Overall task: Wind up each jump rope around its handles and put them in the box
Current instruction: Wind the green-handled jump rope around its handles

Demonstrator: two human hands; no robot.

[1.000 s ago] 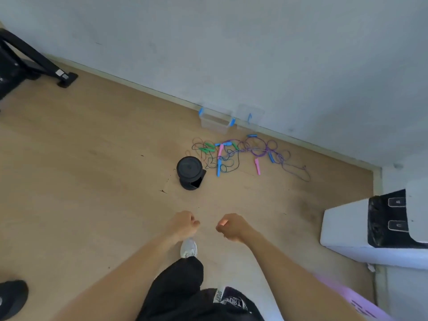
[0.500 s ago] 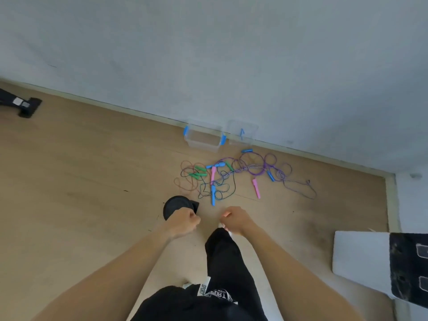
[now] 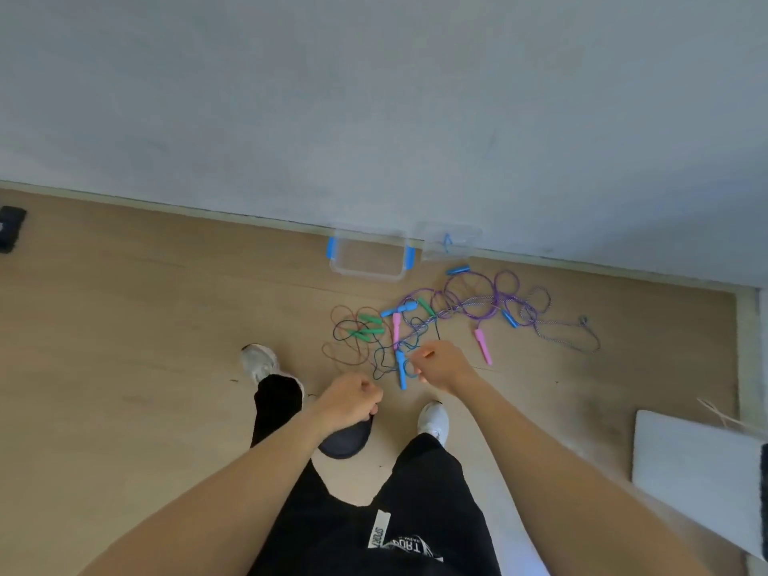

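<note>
The jump ropes (image 3: 436,322) are tangled on the floor, just near of the clear box (image 3: 368,257) by the wall. Nothing is held: left hand (image 3: 349,403) and right hand (image 3: 442,365) are curled up. The light, floppy cords are best picked up by a hard handle (image 3: 401,370).

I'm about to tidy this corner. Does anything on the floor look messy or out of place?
Yes. The jump ropes lie unwound in one tangle on the floor, cords looped across each other and handles scattered, none in the box by the wall. The box's lid is off, leaning beside it. Both hands, left and right, hold nothing.
</note>
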